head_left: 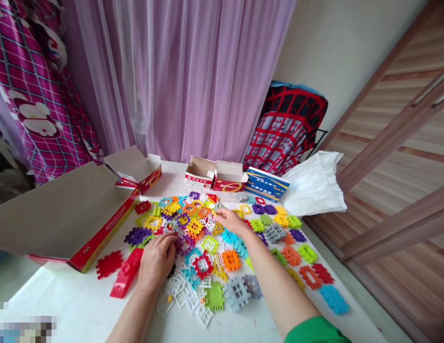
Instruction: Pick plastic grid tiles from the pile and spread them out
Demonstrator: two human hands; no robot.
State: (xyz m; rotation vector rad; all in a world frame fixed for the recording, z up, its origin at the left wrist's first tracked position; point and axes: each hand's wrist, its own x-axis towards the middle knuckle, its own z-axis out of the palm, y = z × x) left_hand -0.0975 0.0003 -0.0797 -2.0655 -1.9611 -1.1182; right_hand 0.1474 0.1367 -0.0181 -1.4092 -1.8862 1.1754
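A heap of colourful plastic interlocking blocks [195,227] covers the middle of the table. At the heap's left edge, my left hand [157,259] lies with its fingers curled inward; what they hold, if anything, is hidden. My right hand [229,221] is at the heap's far right side, fingers drawn together. A bit of yellow shows at its fingertips, too small to name. White lattice window pieces [203,314] are spread in front, near a lime-green block [213,296] and a grey window block [237,293]. A red plastic slide-like piece [126,274] lies left of my left hand.
Sorted blocks [291,256] lie in rows and stacks along the right side. A large open carton [110,226] stands at left. Small open boxes [231,184], a blue printed box [267,185] and a white bag [313,186] line the back edge.
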